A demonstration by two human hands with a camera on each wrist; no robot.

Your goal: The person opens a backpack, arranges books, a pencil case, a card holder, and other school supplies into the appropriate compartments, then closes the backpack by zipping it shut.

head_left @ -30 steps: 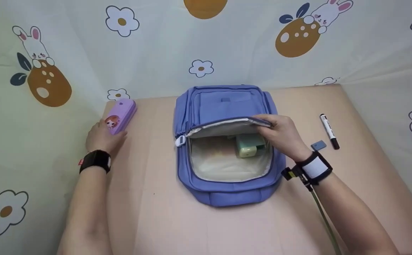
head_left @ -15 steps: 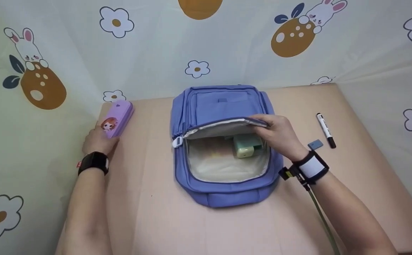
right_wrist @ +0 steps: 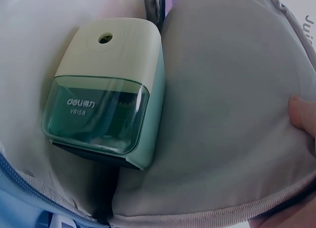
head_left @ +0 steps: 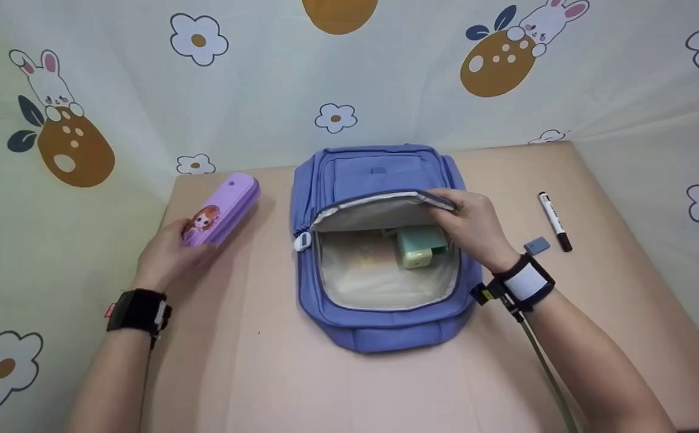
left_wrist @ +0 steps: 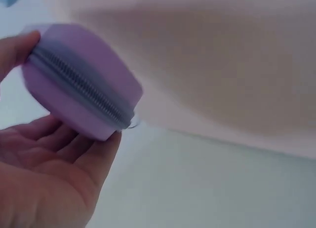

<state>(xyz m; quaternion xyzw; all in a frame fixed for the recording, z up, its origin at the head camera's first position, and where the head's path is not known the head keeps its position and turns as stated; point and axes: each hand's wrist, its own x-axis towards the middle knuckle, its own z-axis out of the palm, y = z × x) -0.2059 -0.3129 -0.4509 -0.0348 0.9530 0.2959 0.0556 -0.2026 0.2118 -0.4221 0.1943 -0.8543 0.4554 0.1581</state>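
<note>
My left hand [head_left: 169,255] grips a purple pencil case [head_left: 224,207] with a cartoon girl on its lid, left of the backpack. In the left wrist view, thumb and fingers hold the zippered pencil case [left_wrist: 81,82] from opposite sides. My right hand [head_left: 475,225] pinches the edge of the front flap of a blue backpack [head_left: 379,334], lifting it. Inside the pocket, on its pale lining, sits a green and cream pencil sharpener [head_left: 420,246]. The right wrist view shows this sharpener [right_wrist: 106,90] close up, with a round hole on top, beside the grey flap lining [right_wrist: 222,104].
Right of the backpack lie a blue-grey eraser [head_left: 537,245] and a white marker [head_left: 555,221] with a black cap. A patterned cloth [head_left: 265,78] hangs around the back and sides of the tan tabletop [head_left: 301,391]. A cable [head_left: 546,367] runs along the right forearm.
My left hand has taken the pencil case from the back left corner and shifted it right, toward the backpack. My right hand still holds the flap, now raised slightly.
</note>
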